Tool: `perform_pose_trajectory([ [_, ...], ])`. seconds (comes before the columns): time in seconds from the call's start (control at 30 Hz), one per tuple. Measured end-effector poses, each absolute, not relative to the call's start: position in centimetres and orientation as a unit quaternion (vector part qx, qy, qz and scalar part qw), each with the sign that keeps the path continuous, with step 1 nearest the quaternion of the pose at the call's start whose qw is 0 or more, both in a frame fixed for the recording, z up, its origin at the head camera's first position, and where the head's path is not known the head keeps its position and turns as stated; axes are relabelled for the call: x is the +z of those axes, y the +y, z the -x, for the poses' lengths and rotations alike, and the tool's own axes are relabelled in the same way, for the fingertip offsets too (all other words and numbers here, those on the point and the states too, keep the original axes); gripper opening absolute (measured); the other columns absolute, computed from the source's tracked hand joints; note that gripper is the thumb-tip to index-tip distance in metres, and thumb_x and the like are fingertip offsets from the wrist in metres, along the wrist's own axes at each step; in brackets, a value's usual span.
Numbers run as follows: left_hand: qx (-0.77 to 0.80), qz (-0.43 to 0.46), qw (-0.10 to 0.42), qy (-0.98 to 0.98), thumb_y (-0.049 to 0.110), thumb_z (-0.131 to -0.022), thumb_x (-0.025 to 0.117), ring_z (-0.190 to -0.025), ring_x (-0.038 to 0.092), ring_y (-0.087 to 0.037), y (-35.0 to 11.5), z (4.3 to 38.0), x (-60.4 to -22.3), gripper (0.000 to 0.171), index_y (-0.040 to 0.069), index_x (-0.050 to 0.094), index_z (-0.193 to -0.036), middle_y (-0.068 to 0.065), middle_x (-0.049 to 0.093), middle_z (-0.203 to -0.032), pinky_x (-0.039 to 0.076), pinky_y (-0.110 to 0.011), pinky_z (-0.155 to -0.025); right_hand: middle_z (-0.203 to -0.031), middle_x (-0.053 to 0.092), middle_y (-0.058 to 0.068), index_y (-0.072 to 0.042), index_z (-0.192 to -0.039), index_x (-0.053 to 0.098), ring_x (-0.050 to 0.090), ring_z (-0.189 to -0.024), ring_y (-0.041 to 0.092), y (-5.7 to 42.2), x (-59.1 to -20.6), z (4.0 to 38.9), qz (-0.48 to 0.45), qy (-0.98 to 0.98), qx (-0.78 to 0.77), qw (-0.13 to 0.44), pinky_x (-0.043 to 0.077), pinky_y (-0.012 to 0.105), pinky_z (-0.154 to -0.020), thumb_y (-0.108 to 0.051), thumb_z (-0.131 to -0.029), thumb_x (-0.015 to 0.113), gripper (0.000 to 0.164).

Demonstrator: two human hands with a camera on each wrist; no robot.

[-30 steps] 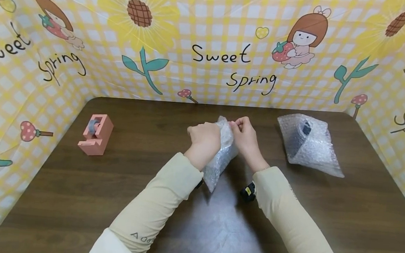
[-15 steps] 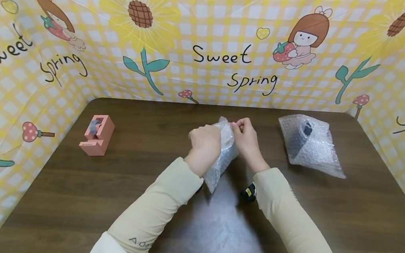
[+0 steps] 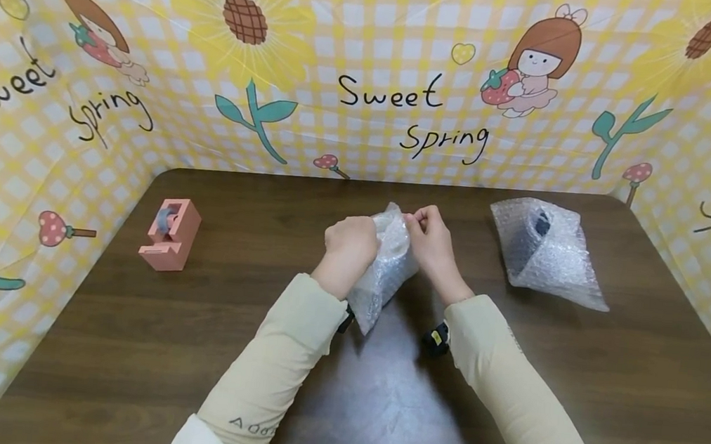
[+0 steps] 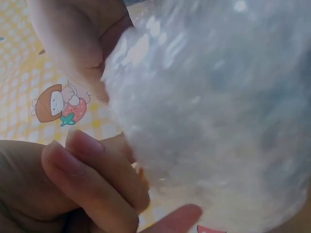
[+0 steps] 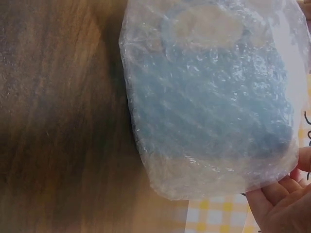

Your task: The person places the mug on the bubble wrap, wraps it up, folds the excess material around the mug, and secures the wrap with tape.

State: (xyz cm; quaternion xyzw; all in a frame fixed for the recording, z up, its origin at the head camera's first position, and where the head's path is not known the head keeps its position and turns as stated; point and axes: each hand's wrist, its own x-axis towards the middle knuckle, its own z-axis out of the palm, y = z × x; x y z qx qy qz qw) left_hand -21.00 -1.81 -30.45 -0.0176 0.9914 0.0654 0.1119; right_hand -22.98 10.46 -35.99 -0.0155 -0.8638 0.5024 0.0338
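A clear bubble wrap bag (image 3: 389,274) stands up between both hands at the middle of the dark wooden table (image 3: 240,381). In the right wrist view, a pale blue thing with an oval loop like a handle shows through the bag (image 5: 209,102). At its far top corner, my right hand (image 3: 432,243) pinches the edge; its fingers (image 5: 286,194) lie along the bag's border. My left hand (image 3: 349,250) is curled at the opposite upper edge, gripping the plastic there. In the left wrist view its bent fingers (image 4: 92,179) are beside the bag, whose near side fills much of that view.
At the back right lies a second bubble wrap bag (image 3: 549,256) with something dark rolled inside. A pink tape dispenser (image 3: 173,234) holding a roll of tape stands at the left. Behind the table hangs a yellow checked cloth (image 3: 395,56).
My left hand has shifted a little to the left in the last half second, and the bag's near corner has swung left with it. My right hand has stayed in place.
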Motion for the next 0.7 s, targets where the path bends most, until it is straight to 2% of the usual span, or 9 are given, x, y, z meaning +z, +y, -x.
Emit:
perform_pose_trajectory([
  [0.2, 0.085, 0.016, 0.103, 0.991, 0.033, -0.097, 0.054, -0.100, 0.067, -0.029, -2.1, 20.7, -30.9, 0.043, -0.003, 0.055, -0.120, -0.014, 0.067, -0.110, 0.055, -0.041, -0.082, -0.082, 0.047, 0.005, -0.003, -0.101, 0.047, 0.045, -0.076, 0.020, 10.4, -35.9, 22.9, 0.017, -0.862, 0.505, 0.032, 0.036, 0.026, -0.067, -0.023, -0.100, 0.048, 0.020],
  [0.33, 0.093, 0.019, 0.097, 0.991, 0.033, -0.097, 0.054, -0.098, 0.068, -0.029, -2.1, 20.6, -31.1, 0.047, -0.004, 0.050, -0.125, -0.015, 0.068, -0.110, 0.055, -0.041, -0.082, -0.083, 0.047, 0.005, -0.003, -0.100, 0.047, 0.046, -0.077, 0.020, 10.4, -35.9, 22.9, 0.018, -0.863, 0.504, 0.031, 0.036, 0.026, -0.067, -0.022, -0.100, 0.048, 0.019],
  [0.43, 0.090, 0.015, 0.073, 0.993, 0.032, -0.097, 0.054, -0.095, 0.069, -0.030, -2.0, 20.4, -31.4, 0.049, -0.005, 0.048, -0.127, -0.016, 0.070, -0.107, 0.056, -0.041, -0.079, -0.082, 0.047, 0.005, -0.003, -0.101, 0.047, 0.046, -0.076, 0.019, 10.4, -35.9, 22.9, 0.018, -0.863, 0.505, 0.031, 0.037, 0.025, -0.066, -0.022, -0.100, 0.048, 0.019],
  [0.5, 0.079, 0.007, 0.045, 0.996, 0.032, -0.096, 0.055, -0.090, 0.070, -0.029, -2.0, 20.1, -31.7, 0.046, -0.004, 0.050, -0.124, -0.015, 0.071, -0.100, 0.056, -0.039, -0.075, -0.082, 0.047, 0.005, -0.003, -0.101, 0.047, 0.045, -0.075, 0.019, 10.4, -36.0, 22.9, 0.019, -0.862, 0.505, 0.032, 0.037, 0.025, -0.065, -0.022, -0.100, 0.048, 0.018],
  [0.6, 0.048, -0.011, -0.011, 0.999, 0.031, -0.095, 0.057, -0.079, 0.071, -0.027, -1.9, 19.7, -32.2, 0.036, -0.001, 0.058, -0.111, -0.012, 0.072, -0.086, 0.056, -0.036, -0.066, -0.083, 0.048, 0.006, -0.003, -0.101, 0.047, 0.046, -0.075, 0.019, 10.4, -36.1, 22.9, 0.020, -0.863, 0.503, 0.034, 0.037, 0.025, -0.065, -0.021, -0.100, 0.048, 0.018],
  [0.7, 0.019, -0.021, -0.058, 0.998, 0.035, -0.091, 0.062, -0.081, 0.067, -0.027, -2.1, 19.5, -32.4, 0.035, 0.001, 0.065, -0.098, -0.012, 0.069, -0.087, 0.053, -0.034, -0.068, -0.088, 0.052, 0.010, -0.003, -0.101, 0.047, 0.048, -0.078, 0.021, 10.3, -36.2, 22.9, 0.018, -0.865, 0.500, 0.037, 0.037, 0.026, -0.067, -0.021, -0.100, 0.048, 0.019],
])
